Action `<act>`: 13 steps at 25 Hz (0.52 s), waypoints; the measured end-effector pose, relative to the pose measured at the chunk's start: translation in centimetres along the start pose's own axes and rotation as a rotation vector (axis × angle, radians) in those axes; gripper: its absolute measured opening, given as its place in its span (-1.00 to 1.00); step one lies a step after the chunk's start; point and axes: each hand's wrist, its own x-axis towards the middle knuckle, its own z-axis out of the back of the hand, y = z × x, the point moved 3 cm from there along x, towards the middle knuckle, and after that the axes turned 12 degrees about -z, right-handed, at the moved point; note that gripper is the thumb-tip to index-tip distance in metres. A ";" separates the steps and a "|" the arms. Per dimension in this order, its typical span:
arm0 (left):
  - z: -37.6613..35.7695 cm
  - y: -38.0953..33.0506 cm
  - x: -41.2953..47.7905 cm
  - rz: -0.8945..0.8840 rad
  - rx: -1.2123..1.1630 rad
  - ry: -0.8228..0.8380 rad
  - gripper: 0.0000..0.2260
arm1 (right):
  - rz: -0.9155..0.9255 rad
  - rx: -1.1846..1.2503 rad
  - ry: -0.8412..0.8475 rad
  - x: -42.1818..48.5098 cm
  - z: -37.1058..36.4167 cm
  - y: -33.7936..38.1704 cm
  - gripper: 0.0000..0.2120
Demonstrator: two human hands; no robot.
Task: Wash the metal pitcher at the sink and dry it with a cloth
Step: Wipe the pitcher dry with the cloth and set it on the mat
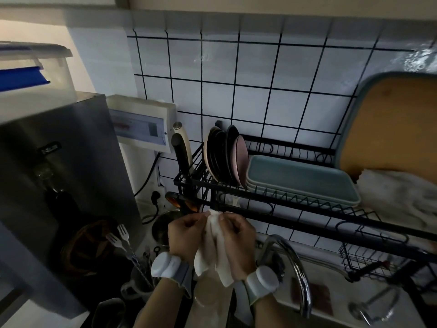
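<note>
A white cloth [214,247] hangs between my hands, just below the front rail of the black dish rack [307,209]. My left hand [184,235] pinches its top left part and my right hand [238,237] grips its right side; the cloth's lower end droops past my wrists. A round steel vessel [163,223] stands just behind my left hand, partly hidden, and I cannot tell whether it is the pitcher. Lower left, a metal cup [137,285] holds utensils.
The curved chrome faucet [295,263] rises right of my right wrist over the sink [343,294]. The rack carries upright plates [227,155], teal trays [300,181] and a wooden cutting board [397,124]. A steel urn [63,162] and forks [120,235] stand left.
</note>
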 end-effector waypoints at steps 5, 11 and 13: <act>0.2 1.1 -0.1 0.114 -0.081 0.068 -0.72 | 0.007 -0.077 0.109 0.6 0.1 -0.3 -0.79; -0.2 1.0 -0.4 0.123 -0.042 0.092 -0.74 | -0.024 -0.115 0.143 0.7 0.3 -0.1 -0.83; -0.4 0.8 -0.6 0.141 -0.027 0.090 -0.76 | -0.052 -0.099 0.150 0.4 0.4 0.5 -0.86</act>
